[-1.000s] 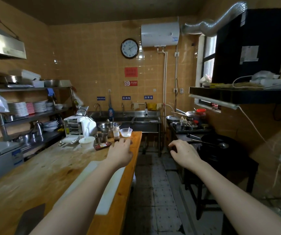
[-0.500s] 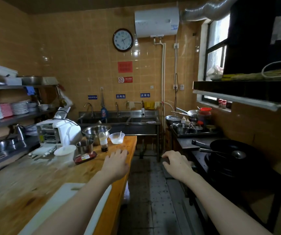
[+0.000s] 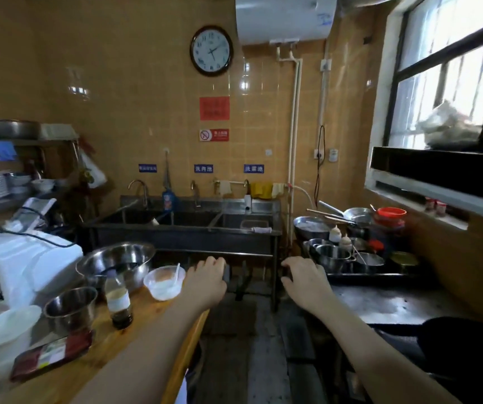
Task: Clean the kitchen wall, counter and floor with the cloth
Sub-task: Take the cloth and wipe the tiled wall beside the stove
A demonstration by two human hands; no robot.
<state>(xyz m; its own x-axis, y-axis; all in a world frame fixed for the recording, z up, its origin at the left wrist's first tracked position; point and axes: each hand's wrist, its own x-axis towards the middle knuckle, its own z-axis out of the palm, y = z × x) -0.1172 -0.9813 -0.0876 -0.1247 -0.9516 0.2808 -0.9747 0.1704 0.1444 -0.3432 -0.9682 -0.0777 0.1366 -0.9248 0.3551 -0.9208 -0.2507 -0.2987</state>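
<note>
Yellow cloth [image 3: 260, 190] hangs on the rail over the steel triple sink [image 3: 187, 228], at 12 o'clock from us, against the tan tiled wall [image 3: 135, 106]. Neither hand touches it.

Our left hand [image 3: 207, 282] is out over the far end of the wooden counter [image 3: 135, 339], fingers loosely bent down, holding nothing. Our right hand [image 3: 307, 279] is at its 3 o'clock, apart from it, same loose bend, also holding nothing, near the edge of the dark steel worktop [image 3: 394, 304]. Grey tiled floor [image 3: 252, 360] runs between the two at 6 o'clock.

Clear plastic cup [image 3: 163, 282] with a spoon in it sits just at 9 o'clock of the left hand. Further that way are a sauce bottle [image 3: 118, 301], a steel mixing bowl [image 3: 116, 263], a small steel pot [image 3: 71, 309] and a red packet [image 3: 50, 352] at 7 o'clock. Steel pots [image 3: 333, 255] are grouped at 1 o'clock of the right hand. Wall clock [image 3: 211, 51] is high at 12 o'clock, with the white water heater [image 3: 285, 17] at its 2 o'clock.
</note>
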